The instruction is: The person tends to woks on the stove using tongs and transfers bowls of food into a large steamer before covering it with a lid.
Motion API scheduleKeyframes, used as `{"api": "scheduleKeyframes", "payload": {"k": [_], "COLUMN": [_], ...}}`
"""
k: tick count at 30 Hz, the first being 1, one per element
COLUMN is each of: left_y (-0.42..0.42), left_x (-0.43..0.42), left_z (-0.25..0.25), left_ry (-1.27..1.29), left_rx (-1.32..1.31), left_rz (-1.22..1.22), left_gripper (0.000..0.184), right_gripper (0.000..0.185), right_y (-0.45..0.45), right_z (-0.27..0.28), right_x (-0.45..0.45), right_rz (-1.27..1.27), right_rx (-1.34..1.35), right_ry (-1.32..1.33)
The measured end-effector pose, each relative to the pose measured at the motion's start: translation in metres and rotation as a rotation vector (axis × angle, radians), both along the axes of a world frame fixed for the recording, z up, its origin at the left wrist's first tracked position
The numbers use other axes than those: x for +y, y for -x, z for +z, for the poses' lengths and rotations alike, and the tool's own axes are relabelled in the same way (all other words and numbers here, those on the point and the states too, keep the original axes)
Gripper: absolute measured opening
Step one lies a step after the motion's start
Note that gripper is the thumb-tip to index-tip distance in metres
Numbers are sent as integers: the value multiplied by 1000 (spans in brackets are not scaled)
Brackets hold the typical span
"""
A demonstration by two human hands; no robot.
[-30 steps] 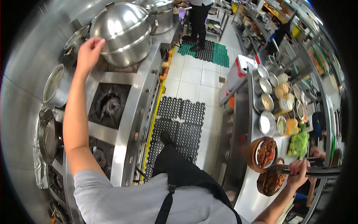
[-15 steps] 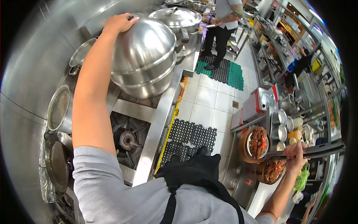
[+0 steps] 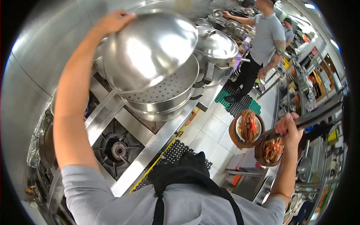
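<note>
My left hand (image 3: 114, 21) is closed at the top of a domed metal lid (image 3: 150, 50), its grip partly hidden. The lid is tilted up off a steel steamer pot (image 3: 157, 108), baring a perforated steamer tray (image 3: 170, 84) with holes across its floor. In my right hand (image 3: 288, 129) is a pair of long dark tongs (image 3: 318, 113). Two small round steamer baskets (image 3: 233, 132) hang at the tongs' far end, side by side. Each carries a dish of brown food with red strips on top (image 3: 249, 125).
A gas burner (image 3: 119, 150) lies in front of the steamer. Beside it stands another lidded pot (image 3: 215, 45) with a handle sticking out. A co-worker (image 3: 268, 37) stands past the stove on green and black mats (image 3: 240, 101). Shelves (image 3: 300, 90) line the right side.
The lid has been lifted and tipped off the steamer, exposing the perforated tray. The tongs with both baskets have moved up from beside the counter toward the stove. My view has turned rightward.
</note>
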State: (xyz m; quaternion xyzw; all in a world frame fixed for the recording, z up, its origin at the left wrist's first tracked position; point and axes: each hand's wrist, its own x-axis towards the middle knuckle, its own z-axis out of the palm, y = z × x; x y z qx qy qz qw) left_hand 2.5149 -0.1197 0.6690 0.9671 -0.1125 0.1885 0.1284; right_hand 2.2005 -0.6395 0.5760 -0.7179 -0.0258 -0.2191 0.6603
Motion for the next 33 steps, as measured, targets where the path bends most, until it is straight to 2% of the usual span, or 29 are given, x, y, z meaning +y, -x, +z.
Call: {"api": "scheduleKeyframes", "payload": {"k": [1,3,5,8,9,11,16,18,20,22,23,24,28,33], "left_y": [-2,-6,26,43,48,62,90,94,96,98,97,95,91,89], "left_x": [23,70,87,128,142,161,164,170,175,172,171,172,173,156], "left_z": [13,31,47,65,62,54,16,8,-1,-5,-7,-8,-16,-16], "left_ry": [68,239,384,393,393,570,844,899,952,976,1001,1003,1003,1019], "left_rx": [-81,-300,-244,-234,-234,-121,-238,-245,-239,-229,-222,-223,-226,-229], "left_rz": [68,-17,272,428,433,407,375,378,405,416,428,427,393,374], "left_gripper": [71,70,72,65,65,63,57,56,53,52,51,51,48,48], "right_gripper": [29,30,31,33,35,34,36,31,32,27,24,33,31,34], "right_y": [-23,-64,-102,-157,-171,-201,-252,-264,-287,-305,-314,-334,-366,-391], "right_z": [14,40,67,98,104,113,116,117,111,106,99,88,46,-7], "right_x": [4,17,37,65,82,112,194,221,247,270,277,284,305,316], "right_rz": [17,61,126,215,233,305,381,467,419,347,384,435,461,326], "right_rx": [-9,-60,-111,-85,-121,-179,-203,-162,-205,-98,-138,-161,-133,-33], "right_ry": [24,74,80,59,76,92,101,-10,0,-11,-26,-7,-55,-10]}}
